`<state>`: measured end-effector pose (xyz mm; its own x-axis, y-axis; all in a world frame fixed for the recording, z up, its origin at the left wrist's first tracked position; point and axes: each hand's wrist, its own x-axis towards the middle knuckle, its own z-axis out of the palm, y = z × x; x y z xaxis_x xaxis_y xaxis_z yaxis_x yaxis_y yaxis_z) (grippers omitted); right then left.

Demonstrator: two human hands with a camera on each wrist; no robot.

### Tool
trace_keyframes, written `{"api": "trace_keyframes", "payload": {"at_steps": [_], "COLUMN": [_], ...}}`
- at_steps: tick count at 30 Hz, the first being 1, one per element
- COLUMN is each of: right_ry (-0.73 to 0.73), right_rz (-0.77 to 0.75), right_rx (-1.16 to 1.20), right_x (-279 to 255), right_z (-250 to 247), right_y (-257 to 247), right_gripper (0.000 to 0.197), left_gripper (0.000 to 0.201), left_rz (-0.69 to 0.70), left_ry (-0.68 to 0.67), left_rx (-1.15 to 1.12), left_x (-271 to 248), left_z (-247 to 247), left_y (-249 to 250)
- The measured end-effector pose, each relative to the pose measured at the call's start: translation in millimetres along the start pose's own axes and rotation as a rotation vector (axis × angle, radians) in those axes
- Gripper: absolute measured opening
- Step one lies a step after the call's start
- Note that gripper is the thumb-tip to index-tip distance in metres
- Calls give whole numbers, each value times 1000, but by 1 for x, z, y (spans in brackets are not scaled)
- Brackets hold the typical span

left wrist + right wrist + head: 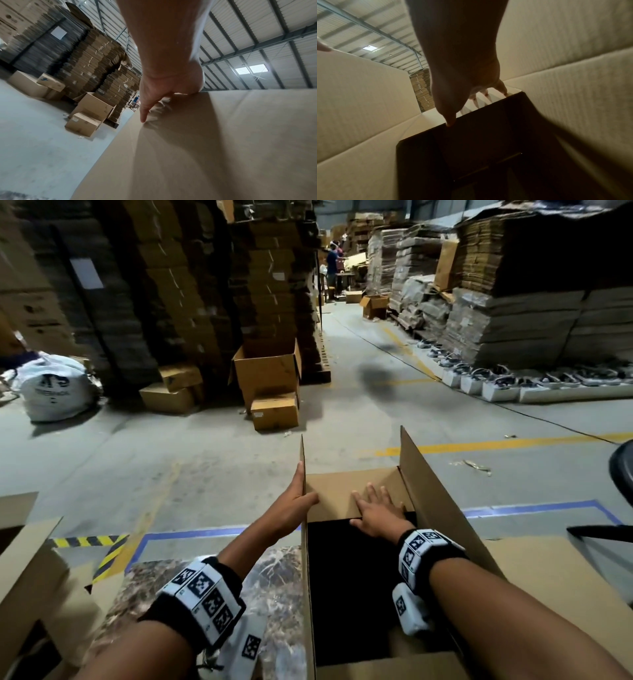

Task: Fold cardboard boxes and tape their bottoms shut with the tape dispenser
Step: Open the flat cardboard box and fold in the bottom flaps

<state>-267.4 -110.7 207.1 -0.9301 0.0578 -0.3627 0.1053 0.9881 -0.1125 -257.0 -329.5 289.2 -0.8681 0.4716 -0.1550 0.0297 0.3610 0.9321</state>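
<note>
My left hand [295, 505] lay flat against the cardboard box [442, 508] side flap; my right hand [376, 513], fingers spread, pressed its far inner flap.

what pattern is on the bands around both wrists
Black-and-white square marker codes on white panels over black wrist bands, clearest in the head view.

The open cardboard box [442, 508] stands near centre on the table [274, 577]. The left hand [294, 501] lies against the outside of its left flap; the right hand [376, 511] lies inside, on the far flap. Flat cardboard [30, 570] lies at near left. Stacked cartons [205, 285] rise far left, bundled stacks [513, 313] far right.
</note>
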Motion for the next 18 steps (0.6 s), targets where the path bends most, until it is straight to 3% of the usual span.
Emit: {"api": "trace_keyframes", "payload": {"at_steps": [5,11,18], "right_ry": [-13,99,274], "right_rz": [50,27,8], "right_rx": [0,19,64], "right_x": [-17,-64,-173], "right_z": [-9,-44,-111], "right_y": [-7,-19,-15], "right_gripper": [79,80,64], "left_gripper": [105,110,119], "left_rz": [25,82,178], "left_ry": [-65,-99,-159], "left_rx": [-53,-88,-70], "left_x": [-37,-76,-118], "left_z": [23,30,37], "left_y": [2,4,-2]}}
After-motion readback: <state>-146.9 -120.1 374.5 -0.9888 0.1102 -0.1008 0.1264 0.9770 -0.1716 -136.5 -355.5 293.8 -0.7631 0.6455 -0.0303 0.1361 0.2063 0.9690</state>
